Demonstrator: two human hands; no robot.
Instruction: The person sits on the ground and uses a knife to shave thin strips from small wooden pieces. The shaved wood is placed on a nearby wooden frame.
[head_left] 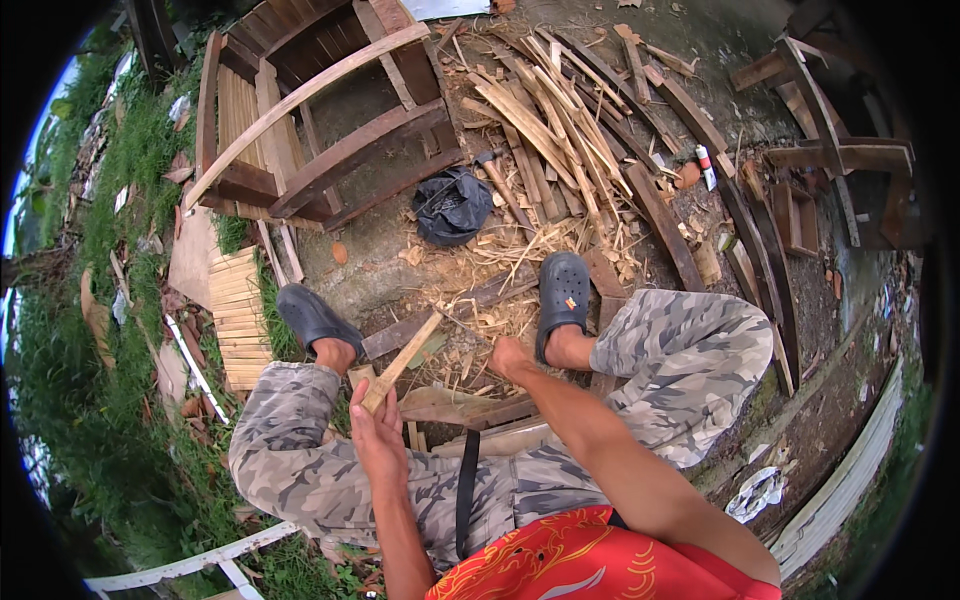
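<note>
My left hand [380, 435] grips the lower end of a light wooden strip [408, 360], which slants up and away to the right. My right hand [510, 357] is closed in a fist, with a thin dark blade [464, 327], apparently a knife's, running from it to the strip's far end. The knife's handle is hidden in my fist. Below the strip, between my two dark clogs, wood shavings [490, 318] litter the ground around a flat dark board [400, 335].
Ahead stands a black bag [452, 206] beside a hammer [503, 188]. A wooden furniture frame [360, 160] rises at the far left. Split strips [560, 130] and curved dark boards [665, 225] lie to the right, near a white tube with a red cap [706, 168]. Slats [240, 320] lie by the grass.
</note>
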